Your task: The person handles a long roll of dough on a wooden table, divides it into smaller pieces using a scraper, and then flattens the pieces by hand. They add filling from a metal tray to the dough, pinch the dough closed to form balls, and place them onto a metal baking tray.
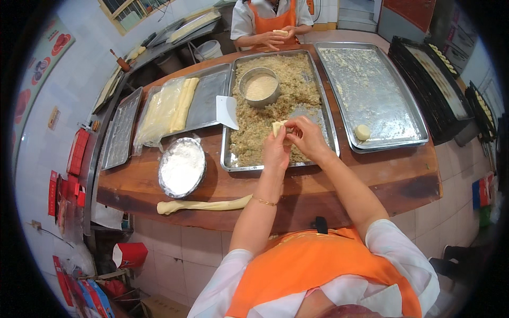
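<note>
A small pale piece of dough (277, 127) is held between my two hands, above the near part of a metal tray (241, 168) of crumbly brown filling (249, 132). My left hand (276, 148) is closed around the dough from below. The fingers of my right hand (307, 137) pinch at its right edge. Within the filling stands a round metal bowl (260, 87) of pale crumbs. A white scraper (227, 112) leans over the tray's left rim. On the table's near edge lies a dough rope (207, 205), partly behind my left forearm.
A bowl of white flour (182, 167) stands left of the filling. Behind it, dough strips (185, 104) lie under plastic on another tray (212, 87). One round dough ball (362, 132) sits on the right tray (371, 79). Across the table, a co-worker (273, 26) handles dough.
</note>
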`<state>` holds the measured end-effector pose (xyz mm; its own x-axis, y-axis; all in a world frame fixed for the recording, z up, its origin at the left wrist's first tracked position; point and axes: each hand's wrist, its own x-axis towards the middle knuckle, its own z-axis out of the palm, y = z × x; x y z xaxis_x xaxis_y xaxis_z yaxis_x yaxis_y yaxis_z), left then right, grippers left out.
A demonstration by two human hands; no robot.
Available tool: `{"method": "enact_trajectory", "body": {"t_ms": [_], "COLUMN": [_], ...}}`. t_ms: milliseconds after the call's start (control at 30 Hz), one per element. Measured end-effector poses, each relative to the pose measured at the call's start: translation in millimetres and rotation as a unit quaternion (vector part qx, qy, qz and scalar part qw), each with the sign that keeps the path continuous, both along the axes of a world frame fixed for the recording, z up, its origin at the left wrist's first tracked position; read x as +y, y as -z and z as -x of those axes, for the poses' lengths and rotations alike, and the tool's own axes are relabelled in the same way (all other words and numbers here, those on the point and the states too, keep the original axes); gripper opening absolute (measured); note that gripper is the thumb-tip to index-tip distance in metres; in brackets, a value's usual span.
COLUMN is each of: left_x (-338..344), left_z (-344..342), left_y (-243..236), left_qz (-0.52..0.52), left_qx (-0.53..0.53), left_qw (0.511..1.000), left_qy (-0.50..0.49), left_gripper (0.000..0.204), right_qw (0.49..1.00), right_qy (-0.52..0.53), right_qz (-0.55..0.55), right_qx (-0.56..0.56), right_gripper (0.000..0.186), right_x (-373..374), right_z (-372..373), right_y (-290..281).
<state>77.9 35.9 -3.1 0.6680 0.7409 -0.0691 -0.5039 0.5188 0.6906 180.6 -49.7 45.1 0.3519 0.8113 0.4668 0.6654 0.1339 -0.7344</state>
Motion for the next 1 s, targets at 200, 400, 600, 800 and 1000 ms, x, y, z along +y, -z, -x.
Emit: {"method": "enact_trajectory", "body": {"t_ms": [200, 400, 600, 800, 1000], "left_x": [0, -15, -2, -5, -12], "left_z": [12, 36, 3, 5, -1], "left_y": [4, -67, -19, -20, -13], "left_qz": [-0.05, 0.003, 0.145, 0.252, 0.231], "left_qx": [0.036, -0.057, -0.117, -0.105, -0.069], "left_qw": [0.998, 0.998, 0.982, 0.961, 0.968], "left_qy": [-0.019, 0.003, -0.024, -0.045, -0.065], "left_gripper": [0.022, 0.057, 0.059, 0.026, 0.036], "right_qw": [0.993, 0.982, 1.0, 0.976, 0.943], "right_qy": [0.009, 0.009, -0.005, -0.048, -0.145], "right_qz": [-0.093, 0.022, -0.006, -0.005, 0.062], "right_qx": [-0.07, 0.186, 0.025, 0.212, 0.293], "right_gripper": [0.031, 0.028, 0.016, 0.038, 0.051], "right_x": [1, -7, -2, -2, -4], "right_z": [19, 15, 27, 22, 28], "right_y": [6, -40, -23, -15, 11]}}
